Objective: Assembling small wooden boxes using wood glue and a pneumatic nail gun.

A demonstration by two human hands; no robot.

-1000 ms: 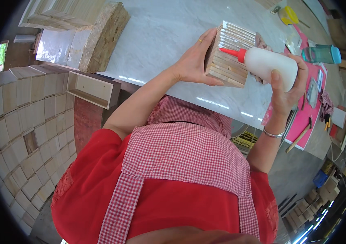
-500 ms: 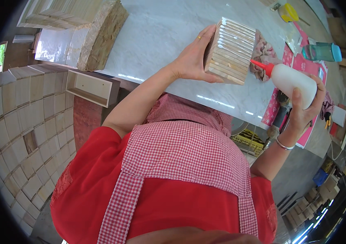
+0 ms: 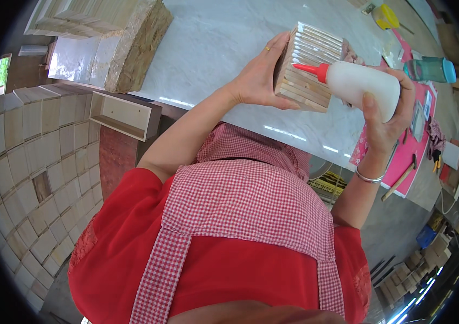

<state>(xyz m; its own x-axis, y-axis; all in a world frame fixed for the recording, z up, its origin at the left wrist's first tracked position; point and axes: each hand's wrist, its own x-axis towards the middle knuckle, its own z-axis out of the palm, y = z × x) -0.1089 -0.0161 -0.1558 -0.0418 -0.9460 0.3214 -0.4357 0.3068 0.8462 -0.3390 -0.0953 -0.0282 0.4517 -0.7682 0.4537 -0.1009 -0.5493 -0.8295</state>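
Note:
My left hand (image 3: 259, 78) grips a stack of thin wooden boards (image 3: 301, 92) from its left side, thumb at the near edge and fingers at the far one. White glue lines run along the edges of the farther boards; the nearest edges look bare. In my right hand (image 3: 391, 116) is a white squeeze bottle (image 3: 363, 86) with a red nozzle, tilted on its side. The nozzle tip points left and lies over the left part of the board edges; whether it touches them I cannot tell.
A pale worktable (image 3: 208, 59) spans the front. At its left stand stacked boards (image 3: 89, 16) and a rough wrapped block (image 3: 137, 48). An open wooden box (image 3: 121, 116) sits below. To the right lie a teal jar (image 3: 429, 70), a yellow container (image 3: 385, 17) and a hammer (image 3: 400, 178).
My right hand has moved left with the glue bottle, bringing its nozzle from the stack's right side across to the left part of the edges. The left hand has barely shifted.

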